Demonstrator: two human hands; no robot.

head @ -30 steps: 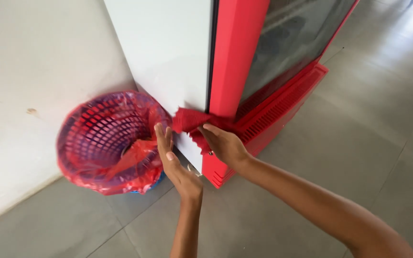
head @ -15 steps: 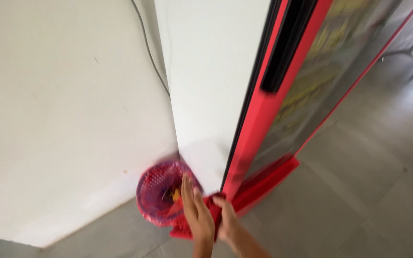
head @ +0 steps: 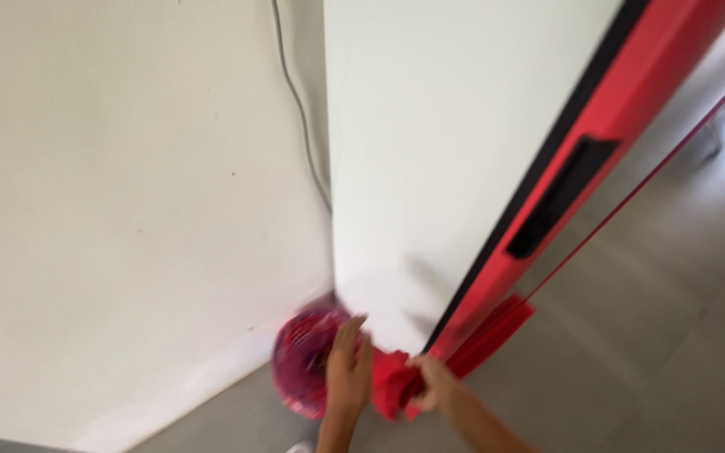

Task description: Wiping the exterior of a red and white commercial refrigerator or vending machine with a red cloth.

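Gripping a red cloth [head: 392,386] — right hand [head: 434,387] closed; left hand [head: 347,367] open beside it.

The cloth [head: 392,387] is plain red, the basket [head: 305,369] a purple mesh under a red liner, the fridge [head: 438,159] white on its side with a red door frame and black handle slot, the wall [head: 119,210] off-white, the floor [head: 656,335] grey tile.
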